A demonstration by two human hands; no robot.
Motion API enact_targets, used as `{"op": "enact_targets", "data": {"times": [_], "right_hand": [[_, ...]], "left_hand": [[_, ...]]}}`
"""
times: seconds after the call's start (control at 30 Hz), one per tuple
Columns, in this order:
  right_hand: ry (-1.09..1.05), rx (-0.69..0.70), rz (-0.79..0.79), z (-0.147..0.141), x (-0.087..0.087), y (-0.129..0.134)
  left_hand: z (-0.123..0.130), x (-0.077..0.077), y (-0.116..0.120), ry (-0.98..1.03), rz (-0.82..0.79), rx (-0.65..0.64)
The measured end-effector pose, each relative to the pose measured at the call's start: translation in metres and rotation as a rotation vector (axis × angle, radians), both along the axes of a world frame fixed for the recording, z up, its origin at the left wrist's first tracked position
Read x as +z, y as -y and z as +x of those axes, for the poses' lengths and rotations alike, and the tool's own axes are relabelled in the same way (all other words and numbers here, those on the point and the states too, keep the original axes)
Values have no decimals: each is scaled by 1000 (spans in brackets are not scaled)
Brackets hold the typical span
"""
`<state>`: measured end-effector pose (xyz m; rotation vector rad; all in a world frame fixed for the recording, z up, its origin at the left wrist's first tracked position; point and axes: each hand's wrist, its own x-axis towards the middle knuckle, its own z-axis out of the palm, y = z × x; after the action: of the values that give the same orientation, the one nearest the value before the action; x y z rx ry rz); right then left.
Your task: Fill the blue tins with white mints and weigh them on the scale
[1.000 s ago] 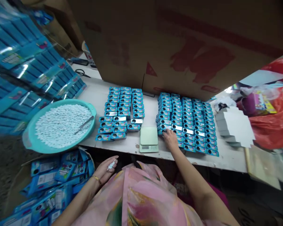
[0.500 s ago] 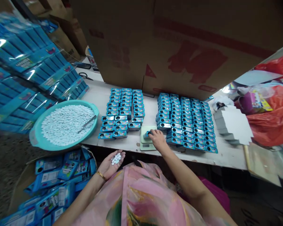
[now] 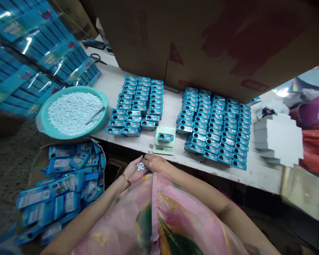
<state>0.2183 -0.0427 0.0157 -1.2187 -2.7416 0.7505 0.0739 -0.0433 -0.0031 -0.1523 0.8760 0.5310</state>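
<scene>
left hand (image 3: pixel 135 170) cupped around white candies (image 3: pixel 141 166), below the table's (image 3: pixel 127 142) front edge, open room between it and scale (image 3: pixel 163 150)

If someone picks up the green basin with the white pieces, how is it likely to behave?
The basin is probably heavy, as the white pieces cover most of its width. They look small and loose, so they would likely shift if it tilts. The thin tool resting on them might slide too.
</scene>
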Motion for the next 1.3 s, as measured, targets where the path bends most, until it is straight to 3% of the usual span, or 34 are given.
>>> {"op": "enact_targets", "data": {"times": [0.1, 0.4, 0.57, 0.7, 0.77, 0.83, 0.9, 0.97, 1.03, 1.13, 1.3], "right_hand": [[-43, 45, -24, 19, -5, 5], [-70, -83, -142, 62, -22, 25], [-191, -184, -132, 63, -32, 27], [-358, -263, -149, 53, -26, 28], [-487, -423, -111, 52, -22, 31], [-578, -737, -52, 55, -22, 33], [-617, -1064, -12, 65, -29, 32], [-647, -1233, -9, 77, -40, 25], [-686, -1234, -30, 89, -54, 11], [-702, -1115, -74, 98, -71, -12], [-642, -970, -121, 97, -83, -33]], "left_hand": [[15, 0, 11, -72, -21, -13], [61, -12, 23, -124, -64, -51], [63, -10, 11, -83, -89, -109], [47, -13, -3, -64, -92, -165], [34, -17, -9, -48, -95, -169], [21, -19, -14, -48, -101, -175], [9, -20, -17, -61, -109, -166], [-2, -20, -20, -72, -112, -126], [-11, -19, -22, -70, -108, -76], [-20, -17, -26, -72, -84, -11], [-27, -16, -39, -108, -9, 87]]}}
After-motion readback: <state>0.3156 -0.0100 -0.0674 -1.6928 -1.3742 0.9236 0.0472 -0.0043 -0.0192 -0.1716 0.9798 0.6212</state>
